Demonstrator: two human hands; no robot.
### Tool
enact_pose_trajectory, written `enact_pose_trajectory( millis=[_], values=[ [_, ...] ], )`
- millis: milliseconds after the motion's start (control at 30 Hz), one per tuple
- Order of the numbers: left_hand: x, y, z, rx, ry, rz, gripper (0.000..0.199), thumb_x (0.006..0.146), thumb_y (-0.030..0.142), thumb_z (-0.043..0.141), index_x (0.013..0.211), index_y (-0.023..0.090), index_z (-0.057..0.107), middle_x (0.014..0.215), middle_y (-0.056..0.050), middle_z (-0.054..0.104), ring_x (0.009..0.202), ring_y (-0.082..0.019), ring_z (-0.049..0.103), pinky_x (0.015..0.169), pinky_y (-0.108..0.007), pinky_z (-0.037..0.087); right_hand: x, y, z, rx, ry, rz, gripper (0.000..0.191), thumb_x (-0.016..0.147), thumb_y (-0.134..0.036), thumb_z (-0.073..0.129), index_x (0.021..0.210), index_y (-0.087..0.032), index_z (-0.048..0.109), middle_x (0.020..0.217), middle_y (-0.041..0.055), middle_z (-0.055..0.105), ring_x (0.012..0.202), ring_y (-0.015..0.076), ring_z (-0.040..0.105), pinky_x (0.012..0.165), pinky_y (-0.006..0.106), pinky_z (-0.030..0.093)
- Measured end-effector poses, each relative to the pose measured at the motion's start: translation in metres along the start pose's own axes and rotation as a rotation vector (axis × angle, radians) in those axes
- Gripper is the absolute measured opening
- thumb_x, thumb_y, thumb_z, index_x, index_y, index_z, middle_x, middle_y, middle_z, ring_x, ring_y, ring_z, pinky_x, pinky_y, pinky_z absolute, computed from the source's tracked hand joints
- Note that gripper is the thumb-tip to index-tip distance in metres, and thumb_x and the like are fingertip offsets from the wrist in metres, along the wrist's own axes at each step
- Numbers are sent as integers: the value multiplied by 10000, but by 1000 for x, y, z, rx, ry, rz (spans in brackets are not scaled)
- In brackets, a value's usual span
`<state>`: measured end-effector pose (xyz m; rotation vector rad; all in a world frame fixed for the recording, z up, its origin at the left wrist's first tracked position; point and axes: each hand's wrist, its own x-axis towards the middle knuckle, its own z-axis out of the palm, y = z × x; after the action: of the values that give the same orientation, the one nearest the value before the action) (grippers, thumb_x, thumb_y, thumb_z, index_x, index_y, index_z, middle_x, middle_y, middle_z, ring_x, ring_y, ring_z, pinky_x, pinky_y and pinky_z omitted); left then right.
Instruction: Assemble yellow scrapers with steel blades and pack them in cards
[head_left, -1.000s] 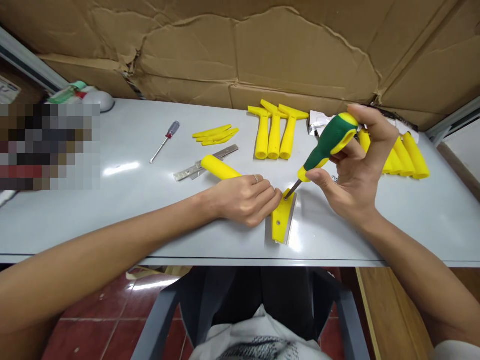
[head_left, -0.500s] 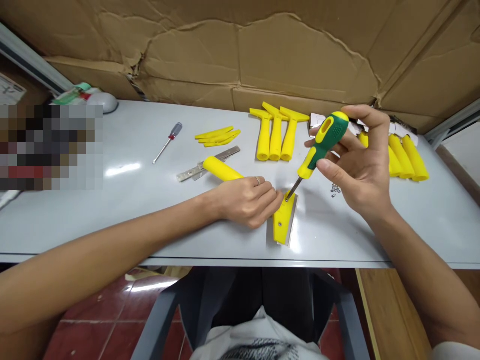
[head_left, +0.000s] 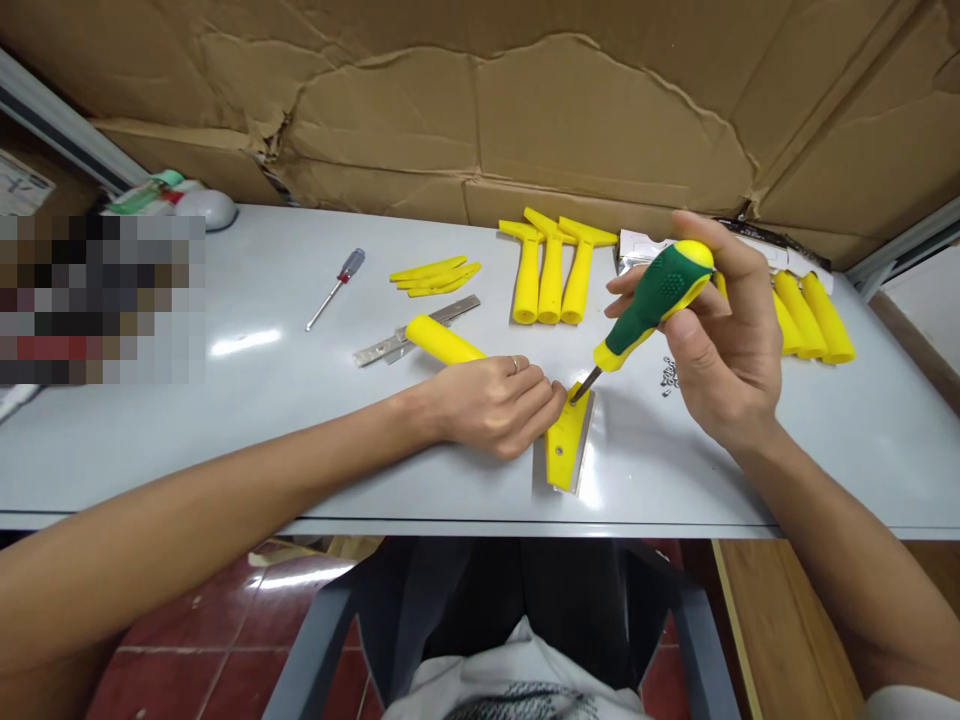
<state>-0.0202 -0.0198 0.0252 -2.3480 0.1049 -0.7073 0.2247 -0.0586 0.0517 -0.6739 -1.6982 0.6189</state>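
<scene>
Yellow plastic scraper [head_left: 568,445] on white table [head_left: 262,420], left hand [head_left: 501,405] gripping it, right hand [head_left: 724,350] holding green-and-yellow screwdriver [head_left: 652,300] tip-down on it, silver metal blades [head_left: 375,350] behind its handle.

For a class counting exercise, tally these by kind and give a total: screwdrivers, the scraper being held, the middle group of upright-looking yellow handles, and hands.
Green screwdriver and grey screwdriver: 2
Held scraper: 1
Middle yellow handles: 3
Left hand and right hand: 2
Total: 8
</scene>
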Motion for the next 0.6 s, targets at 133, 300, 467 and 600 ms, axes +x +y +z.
enact_pose_trajectory(
  millis=[133, 300, 467, 600],
  values=[
    [0, 0, 0, -9, 6, -9, 249, 1014, 61, 531, 831, 128, 686, 642, 6, 592, 543, -130, 558, 504, -269, 459, 0, -1, 4, 42, 31, 0, 500, 940, -426, 796, 1386, -390, 573, 1148, 2, 770, 1147, 254, 771, 972, 504, 701],
    [2, 0, 0, -38, 15, -10, 219, 996, 54, 551, 855, 94, 714, 629, 3, 590, 532, -133, 559, 491, -276, 451, 0, 1, 4, 35, 107, 3, 489, 911, -364, 836, 1348, -390, 616, 1171, -11, 745, 960, 207, 787, 847, 427, 713],
    [0, 0, 1, -41, 25, -8, 231, 1001, 47, 530, 892, 70, 732, 637, -7, 611, 540, -136, 568, 495, -274, 466, -1, 2, -1, -35, 12, 39, 581, 973, -420, 743, 1521, -434, 549, 1221, 16, 693, 1024, 221, 719, 893, 424, 663],
    [-1, 1, 1, -28, 23, -9, 219, 999, 45, 543, 895, 68, 734, 632, -9, 620, 537, -137, 573, 500, -275, 478, -1, 5, 1, -27, -18, -2, 705, 887, -470, 834, 1520, -455, 526, 1162, 18, 664, 1023, 223, 687, 903, 421, 657]
  ],
)
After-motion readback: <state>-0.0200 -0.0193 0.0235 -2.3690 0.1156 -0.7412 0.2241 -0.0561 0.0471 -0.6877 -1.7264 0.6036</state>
